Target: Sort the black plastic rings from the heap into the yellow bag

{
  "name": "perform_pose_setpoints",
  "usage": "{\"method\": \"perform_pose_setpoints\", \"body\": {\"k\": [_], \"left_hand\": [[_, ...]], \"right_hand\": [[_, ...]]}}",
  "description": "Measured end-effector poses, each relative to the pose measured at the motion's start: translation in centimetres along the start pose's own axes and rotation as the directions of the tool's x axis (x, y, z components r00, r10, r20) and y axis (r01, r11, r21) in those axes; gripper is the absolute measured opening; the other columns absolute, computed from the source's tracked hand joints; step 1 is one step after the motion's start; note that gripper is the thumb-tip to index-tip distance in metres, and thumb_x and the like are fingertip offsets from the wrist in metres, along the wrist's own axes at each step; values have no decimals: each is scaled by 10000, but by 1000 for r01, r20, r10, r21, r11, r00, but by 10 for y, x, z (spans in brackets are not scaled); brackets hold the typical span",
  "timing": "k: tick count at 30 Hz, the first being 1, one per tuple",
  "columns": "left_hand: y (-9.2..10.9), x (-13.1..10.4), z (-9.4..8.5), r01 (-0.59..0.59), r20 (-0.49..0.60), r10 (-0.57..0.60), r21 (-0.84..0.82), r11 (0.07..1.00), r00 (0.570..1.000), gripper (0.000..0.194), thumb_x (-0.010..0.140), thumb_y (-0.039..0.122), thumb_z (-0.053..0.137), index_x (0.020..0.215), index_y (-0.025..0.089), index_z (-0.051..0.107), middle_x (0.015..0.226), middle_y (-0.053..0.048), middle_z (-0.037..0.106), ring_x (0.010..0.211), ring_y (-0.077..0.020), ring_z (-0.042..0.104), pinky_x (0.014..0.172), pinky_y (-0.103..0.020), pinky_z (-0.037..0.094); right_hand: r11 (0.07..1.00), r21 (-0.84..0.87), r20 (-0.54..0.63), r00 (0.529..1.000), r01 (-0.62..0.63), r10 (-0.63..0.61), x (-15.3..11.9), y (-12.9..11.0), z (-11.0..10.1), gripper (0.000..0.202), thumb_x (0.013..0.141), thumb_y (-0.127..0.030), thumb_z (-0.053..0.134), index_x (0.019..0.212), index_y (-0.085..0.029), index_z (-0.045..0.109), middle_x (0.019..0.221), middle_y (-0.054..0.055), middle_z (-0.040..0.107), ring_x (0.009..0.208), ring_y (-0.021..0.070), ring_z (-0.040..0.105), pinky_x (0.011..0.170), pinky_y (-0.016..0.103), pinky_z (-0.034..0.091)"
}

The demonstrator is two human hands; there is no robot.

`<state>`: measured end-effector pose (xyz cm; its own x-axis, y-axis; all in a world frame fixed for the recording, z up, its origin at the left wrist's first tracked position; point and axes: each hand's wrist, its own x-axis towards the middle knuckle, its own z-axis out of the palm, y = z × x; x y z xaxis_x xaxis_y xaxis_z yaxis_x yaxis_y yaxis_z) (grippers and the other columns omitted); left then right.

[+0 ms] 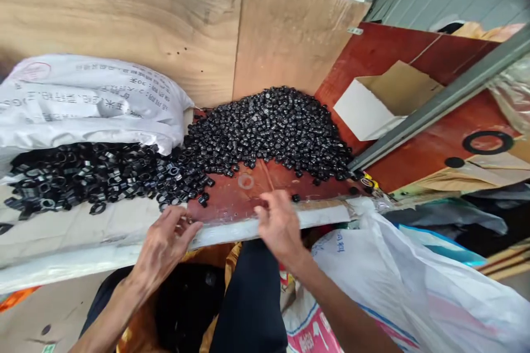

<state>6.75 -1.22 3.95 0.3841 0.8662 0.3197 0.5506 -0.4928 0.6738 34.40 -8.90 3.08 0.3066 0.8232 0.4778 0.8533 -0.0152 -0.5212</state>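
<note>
My left hand (168,240) is over the table's padded front edge (103,256), fingers curled, near loose black rings (99,176). Whether something small sits between its thumb and fingers is hidden. To the right, my right hand (279,223) hovers at the same edge with its fingers bent over the red board (232,198). What it may hold is too small to make out. Beyond both hands rises a large heap of small black cylindrical parts (273,127). One black piece (295,198) lies just right of my right hand.
A white printed sack (91,102) lies behind the rings at the left. An open cardboard box (368,105) and a slanted metal post (439,105) stand right. Below the edge are a dark-filled orange bag (186,303) and white sacks (385,270). A wooden panel (165,27) closes the back.
</note>
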Motion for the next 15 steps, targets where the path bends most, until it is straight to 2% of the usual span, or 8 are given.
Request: {"method": "perform_pose_setpoints", "body": {"k": [1, 2, 4, 6, 7, 10, 12, 15], "left_hand": [[0, 7, 10, 4, -30, -4, 29, 1000, 1000, 173, 932, 390, 681, 1001, 233, 695, 952, -27, 696, 663, -164, 678, 669, -284, 577], [-1, 13, 19, 7, -47, -4, 69, 998, 999, 160, 922, 359, 692, 1021, 234, 693, 986, -36, 699, 664, -165, 673, 678, -290, 569], [-3, 21, 34, 26, -58, -18, 152, 988, 998, 172, 905, 287, 701, 1070, 240, 686, 1014, -46, 713, 709, -188, 682, 702, -297, 551], [-5, 25, 43, 58, -41, -51, 209, 976, 998, 190, 920, 225, 665, 1109, 246, 677, 1053, -49, 730, 784, -211, 703, 721, -298, 532], [-5, 25, 44, 72, -27, -67, 225, 972, 997, 182, 934, 203, 638, 1106, 247, 675, 1066, -49, 734, 815, -218, 711, 725, -298, 523], [-2, 26, 45, 72, -4, -73, 244, 967, 997, 109, 944, 211, 632, 1039, 242, 676, 1088, -49, 738, 844, -225, 720, 727, -304, 509], [0, 27, 45, 56, 4, -59, 254, 966, 998, 98, 928, 256, 682, 1024, 241, 671, 1090, -50, 743, 842, -228, 722, 721, -307, 505], [1, 30, 47, 65, 8, -69, 258, 964, 998, 155, 917, 291, 713, 1051, 235, 661, 1029, -51, 757, 842, -238, 729, 720, -309, 508]], "right_hand": [[994, -109, -45, 999, -8, 3, 5, 24, -5, 253, 902, -238, 573, 1121, -183, 687, 1147, 166, 625, 1066, 324, 584, 923, 449, 495], [979, -201, -66, 998, -17, 4, 10, 49, -8, 300, 872, -239, 594, 1147, -169, 691, 1176, 186, 612, 1078, 349, 566, 929, 484, 485], [954, -298, -22, 1000, 0, -7, 15, 91, -9, 290, 876, -221, 534, 1096, -148, 710, 1057, 184, 636, 960, 343, 574, 872, 501, 490], [952, -300, 44, 998, 59, -48, 16, 116, -4, 289, 919, -198, 448, 1010, -142, 716, 927, 165, 657, 881, 326, 590, 853, 495, 499], [955, -283, 66, 995, 93, -78, 15, 120, 0, 301, 943, -197, 424, 1004, -139, 714, 908, 164, 671, 882, 325, 604, 859, 490, 505], [970, -196, 62, 989, 141, -131, 14, 101, 16, 283, 1006, -266, 460, 1098, -135, 694, 1014, 180, 725, 968, 325, 654, 896, 461, 525], [987, -102, 60, 991, 125, -120, 16, 73, 29, 260, 1021, -320, 519, 1139, -150, 677, 1069, 166, 744, 967, 308, 681, 879, 430, 540], [990, 114, 142, 985, 81, -97, 24, 29, 49, 180, 1014, -328, 583, 1061, -183, 680, 996, 102, 756, 834, 248, 700, 799, 363, 550]]}}
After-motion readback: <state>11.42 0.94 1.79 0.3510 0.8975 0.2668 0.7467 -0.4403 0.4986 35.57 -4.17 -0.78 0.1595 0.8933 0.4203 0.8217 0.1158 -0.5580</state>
